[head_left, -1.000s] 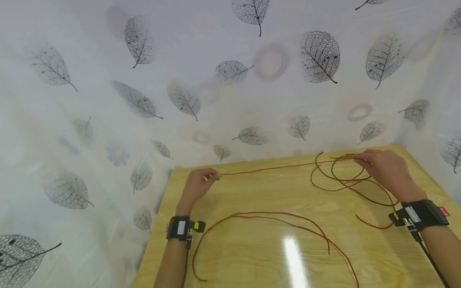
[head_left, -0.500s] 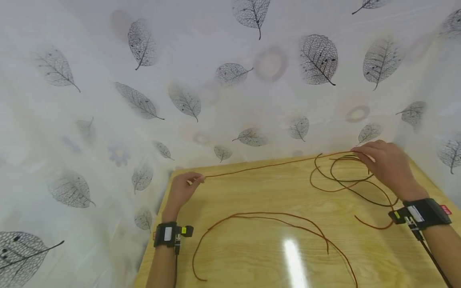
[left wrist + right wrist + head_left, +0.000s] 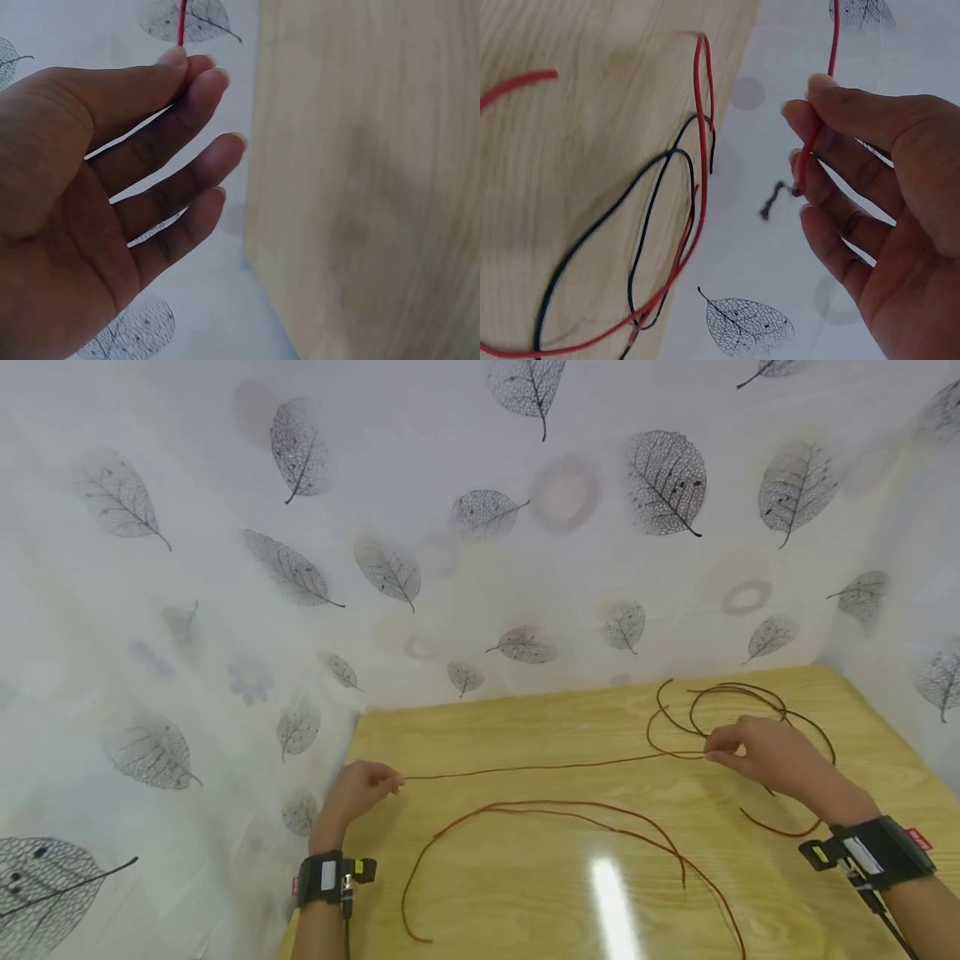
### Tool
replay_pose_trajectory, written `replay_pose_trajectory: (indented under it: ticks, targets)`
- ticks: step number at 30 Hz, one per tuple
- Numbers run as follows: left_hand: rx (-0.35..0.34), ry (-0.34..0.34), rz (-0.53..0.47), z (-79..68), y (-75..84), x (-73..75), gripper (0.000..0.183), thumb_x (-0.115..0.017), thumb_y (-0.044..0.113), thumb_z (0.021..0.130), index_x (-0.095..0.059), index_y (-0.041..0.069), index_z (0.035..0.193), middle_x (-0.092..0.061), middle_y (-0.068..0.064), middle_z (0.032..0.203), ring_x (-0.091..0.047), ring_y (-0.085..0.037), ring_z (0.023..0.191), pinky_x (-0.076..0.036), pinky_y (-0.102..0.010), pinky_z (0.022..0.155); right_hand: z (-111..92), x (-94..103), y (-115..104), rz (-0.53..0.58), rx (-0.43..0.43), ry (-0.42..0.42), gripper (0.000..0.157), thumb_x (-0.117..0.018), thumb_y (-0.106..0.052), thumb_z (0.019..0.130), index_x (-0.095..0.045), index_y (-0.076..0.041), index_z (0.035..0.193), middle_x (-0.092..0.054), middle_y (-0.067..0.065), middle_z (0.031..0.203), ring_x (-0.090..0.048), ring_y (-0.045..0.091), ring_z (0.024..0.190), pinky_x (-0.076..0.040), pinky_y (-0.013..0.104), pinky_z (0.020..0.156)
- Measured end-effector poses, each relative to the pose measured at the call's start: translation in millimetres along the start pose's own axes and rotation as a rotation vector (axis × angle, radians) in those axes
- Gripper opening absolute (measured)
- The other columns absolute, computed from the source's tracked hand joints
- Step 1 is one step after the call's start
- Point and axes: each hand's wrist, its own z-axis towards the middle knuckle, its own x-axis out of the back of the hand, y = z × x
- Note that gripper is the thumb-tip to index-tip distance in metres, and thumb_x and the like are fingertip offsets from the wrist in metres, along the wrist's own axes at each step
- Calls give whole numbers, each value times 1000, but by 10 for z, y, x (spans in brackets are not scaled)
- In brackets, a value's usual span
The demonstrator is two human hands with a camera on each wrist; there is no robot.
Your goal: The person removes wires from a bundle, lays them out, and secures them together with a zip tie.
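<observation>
Red cord (image 3: 532, 767); leaf-patterned white sheet (image 3: 427, 452); yellow table (image 3: 495, 885).

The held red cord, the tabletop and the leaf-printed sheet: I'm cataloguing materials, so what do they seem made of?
Held red cord: perhaps plastic-coated or tightly woven; its surface looks smooth and even, but is too blurred to settle it. Tabletop: wood or wood-look laminate, glossy, with visible grain and a bright reflection. Leaf-printed sheet: probably thin plastic, possibly fabric, with soft creases and a faint sheen.
</observation>
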Motion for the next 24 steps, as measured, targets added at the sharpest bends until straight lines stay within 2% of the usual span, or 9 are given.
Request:
replay_pose_trajectory:
  ticks: [2, 8, 13, 17, 21, 24]
  targets:
    - [43, -31, 11, -51, -62, -44, 14, -70, 25, 91, -78, 13, 89, -73, 5, 78, -65, -12, 69, -54, -34, 63, -57, -90, -53, 42, 17, -66, 4, -76, -24, 83, -74, -23, 87, -68, -15, 76, -66, 8, 68, -55, 33, 58]
    - [76, -61, 42, -159, -162, -150, 10, -72, 20, 89, -78, 12, 86, -75, 1, 82, -65, -12, 68, -55, -35, 64, -186, -363, -155, 172, -7, -209, 11, -75, -17, 84, -72, -27, 87, -67, -16, 82, -64, 6, 74, -55, 32, 63]
    - [129, -68, 41, -207, -228, -225, 9, -75, 23, 85, -79, 14, 86, -75, -1, 88, -67, -18, 79, -55, -41, 75, -200, -524, -153, 224, 30, -205, 9, -75, -14, 84, -73, -23, 86, -68, -14, 82, -63, 4, 74, -55, 32, 64]
    - [118, -48, 40, -221, -278, -279, 9, -77, 22, 84, -79, 14, 85, -76, -1, 87, -69, -21, 85, -54, -43, 81, -179, -597, -146, 224, 57, -210, 11, -76, -15, 82, -71, -24, 84, -66, -16, 78, -60, 0, 70, -54, 29, 60]
    - [95, -37, 39, -227, -291, -294, 8, -79, 21, 80, -79, 13, 82, -75, 0, 84, -68, -20, 81, -55, -42, 78, -165, -621, -165, 235, 53, -234, 13, -78, -17, 82, -69, -26, 84, -64, -16, 76, -58, -1, 67, -52, 27, 57]
    - [96, -58, 34, -221, -285, -290, 6, -79, 19, 80, -78, 14, 83, -74, 2, 83, -67, -17, 78, -55, -40, 75, -167, -598, -199, 252, 60, -243, 12, -78, -21, 82, -67, -26, 83, -62, -16, 74, -56, -1, 64, -51, 26, 55]
